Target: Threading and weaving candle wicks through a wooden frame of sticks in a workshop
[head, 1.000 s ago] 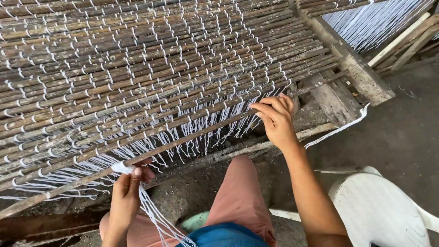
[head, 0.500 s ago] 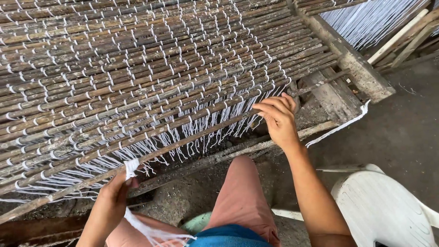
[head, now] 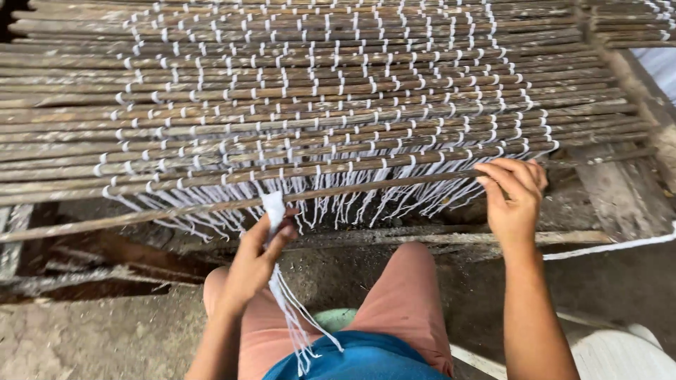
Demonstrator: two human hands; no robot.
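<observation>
A long, thin brown wooden stick (head: 352,188) is lying across the near edge of a wide mat of brown sticks laced together with rows of white cord (head: 317,91). The stick is sitting just below the mat's last bound row, among loose white cord ends that are hanging down from that edge.

The right hand (head: 512,200) is gripping the stick near its right end, fingers curled closed over it from above. The left hand (head: 255,259) is pinching a bundle of white strings (head: 276,211) between thumb and fingertips, right at the stick and left of its middle. The bundle's top is touching the stick, and its loose tails are trailing down past the wrist toward the person's lap.

Compared with half a second ago, the left hand is now higher and further right along the stick, with the string bundle lifted up against it. The right hand is keeping its grip on the same end. The view is also sitting closer to the mat, with more of its laced rows filling the frame.

Below the stick, the person's knees in salmon-pink shorts (head: 408,295) are pointing toward the mat, with a blue shirt hem (head: 366,359) nearest the camera. A white plastic chair (head: 620,355) is showing to the lower right of the stick.
</observation>
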